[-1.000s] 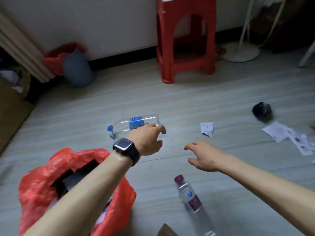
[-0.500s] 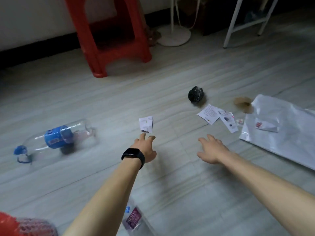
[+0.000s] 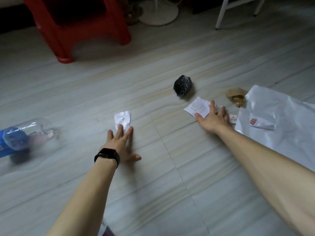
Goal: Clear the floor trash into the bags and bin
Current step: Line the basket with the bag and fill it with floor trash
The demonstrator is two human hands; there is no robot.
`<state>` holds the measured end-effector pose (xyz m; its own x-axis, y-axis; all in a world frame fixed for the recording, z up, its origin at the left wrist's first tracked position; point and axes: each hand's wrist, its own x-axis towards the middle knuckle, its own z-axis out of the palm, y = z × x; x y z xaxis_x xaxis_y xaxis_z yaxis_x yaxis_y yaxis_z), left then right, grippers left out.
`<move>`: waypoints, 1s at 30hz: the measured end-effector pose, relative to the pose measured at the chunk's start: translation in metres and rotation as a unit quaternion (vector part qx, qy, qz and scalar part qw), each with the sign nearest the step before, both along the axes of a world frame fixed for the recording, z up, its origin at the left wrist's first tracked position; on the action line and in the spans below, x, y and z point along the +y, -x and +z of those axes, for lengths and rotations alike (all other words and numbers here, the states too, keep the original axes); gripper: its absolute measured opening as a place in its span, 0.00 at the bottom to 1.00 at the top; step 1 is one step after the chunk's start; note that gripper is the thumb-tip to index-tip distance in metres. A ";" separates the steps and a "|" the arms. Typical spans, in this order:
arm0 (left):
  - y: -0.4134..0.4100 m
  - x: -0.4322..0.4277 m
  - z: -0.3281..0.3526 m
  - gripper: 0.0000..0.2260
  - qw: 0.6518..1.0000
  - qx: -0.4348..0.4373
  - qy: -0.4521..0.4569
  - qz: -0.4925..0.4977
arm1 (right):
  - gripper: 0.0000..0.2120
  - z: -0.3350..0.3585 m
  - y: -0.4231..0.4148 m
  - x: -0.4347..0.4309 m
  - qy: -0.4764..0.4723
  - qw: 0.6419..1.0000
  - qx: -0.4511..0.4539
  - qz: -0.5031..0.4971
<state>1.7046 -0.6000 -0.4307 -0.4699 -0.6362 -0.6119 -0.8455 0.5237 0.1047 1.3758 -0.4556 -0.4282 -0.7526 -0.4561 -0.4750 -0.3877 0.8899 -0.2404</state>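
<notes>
Bottom edge: sliver of sth w/ a pink label, too cut off to tell. Both forearms reach fwd over the grey floor (image 3: 170, 193). L wrist wears a black watch (image 3: 107, 156).

Left hand (image 3: 120, 144): fingers straight and spread, palm down, holding nothing. Its fingertips touch the near edge of a small white scrap (image 3: 123, 118) lying flat.

Far L, a clear bottle (image 3: 25, 136) w/ blue label lies on its side, blurred, well apart from both hands.

Right hand (image 3: 214, 117): also flat w/ fingers splayed, resting on the R part of a printed slip (image 3: 197, 107); no grip visible. Just R of it, a small card (image 3: 233, 118) w/ a red mark, beside a big white plastic bag (image 3: 281, 137) spread on the floor w/ a folded paper on top.

Beyond the slip: a black crumpled wad (image 3: 183, 86), and a brown crumpled wad (image 3: 236, 97) at the bag's far corner.

Back: red stool (image 3: 76, 26), a round white base (image 3: 158, 13), white frame legs (image 3: 221, 14).
</notes>
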 end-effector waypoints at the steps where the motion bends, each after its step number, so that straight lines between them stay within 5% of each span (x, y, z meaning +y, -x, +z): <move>1: 0.001 0.000 -0.004 0.57 1.000 0.001 -0.006 0.007 | 0.44 -0.007 -0.001 -0.001 0.006 1.000 0.012 -0.010; 5: 0.002 -0.010 -0.010 0.61 1.000 0.007 -0.011 0.013 | 0.40 -0.025 -0.019 -0.002 0.057 0.987 0.115 0.095; 11: 0.003 -0.006 -0.002 0.61 1.000 0.010 -0.015 0.022 | 0.22 -0.028 -0.052 0.000 0.107 0.933 0.153 0.307; 17: -0.002 0.020 0.012 0.46 0.998 0.031 0.025 -0.050 | 0.10 -0.011 -0.071 0.006 0.141 0.953 0.097 0.249; 19: -0.006 0.042 0.010 0.36 0.995 0.036 0.046 -0.084 | 0.11 -0.011 -0.074 0.008 0.142 0.962 0.075 0.222; 24: -0.028 0.106 0.004 0.10 0.962 0.179 0.140 -0.151 | 0.39 0.000 -0.083 -0.006 0.055 0.975 -0.008 0.216; 27: -0.035 0.112 0.001 0.07 0.979 0.155 0.083 -0.102 | 0.41 0.002 -0.103 -0.005 0.022 0.976 -0.027 0.214; 30: -0.031 0.104 0.002 0.05 0.982 0.146 0.072 -0.092 | 0.28 0.000 -0.124 0.007 0.014 0.976 -0.027 0.217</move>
<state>1.7353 -0.4957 -0.4290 -0.7270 -0.5943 -0.3440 -0.6801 0.6922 0.2415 1.5000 -0.4485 -0.4283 -0.4593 -0.7401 -0.4913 -0.7132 0.6369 -0.2927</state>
